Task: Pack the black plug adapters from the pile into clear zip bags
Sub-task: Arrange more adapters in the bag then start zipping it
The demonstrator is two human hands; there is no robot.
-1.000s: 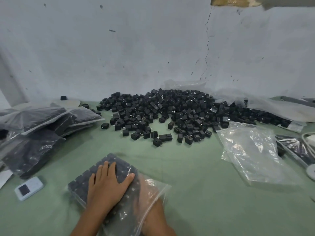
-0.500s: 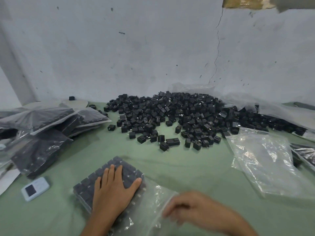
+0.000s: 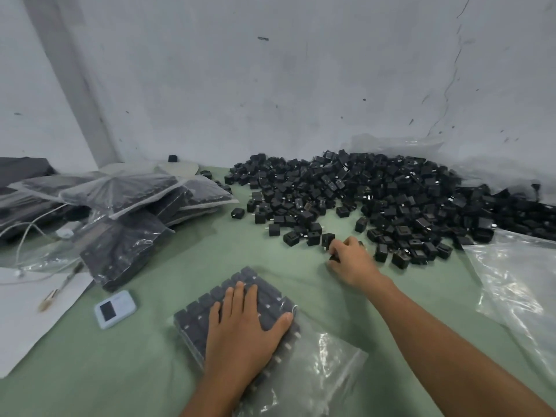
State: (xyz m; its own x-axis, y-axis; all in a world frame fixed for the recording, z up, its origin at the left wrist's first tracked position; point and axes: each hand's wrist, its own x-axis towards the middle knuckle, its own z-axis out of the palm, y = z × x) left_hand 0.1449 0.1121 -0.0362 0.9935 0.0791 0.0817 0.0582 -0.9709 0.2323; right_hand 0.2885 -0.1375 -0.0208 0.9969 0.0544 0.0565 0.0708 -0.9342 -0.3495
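A big pile of black plug adapters (image 3: 376,194) lies against the wall on the green table (image 3: 126,371). My left hand (image 3: 243,329) lies flat, fingers spread, on a clear zip bag (image 3: 319,365) with neat rows of adapters inside it. My right hand (image 3: 350,260) reaches to the pile's near edge, its fingers curled around a black adapter (image 3: 333,257) there. The hand covers most of that adapter.
Filled bags (image 3: 126,212) are stacked at the left. Empty clear bags (image 3: 520,284) lie at the right. A small white device (image 3: 115,309), a white sheet (image 3: 27,314) with a pen and a white cable (image 3: 27,233) are at the left front.
My right hand has come out from the bag's mouth and reached forward to the pile's edge, closing on an adapter. The left hand stays on the bag. The view has turned left.
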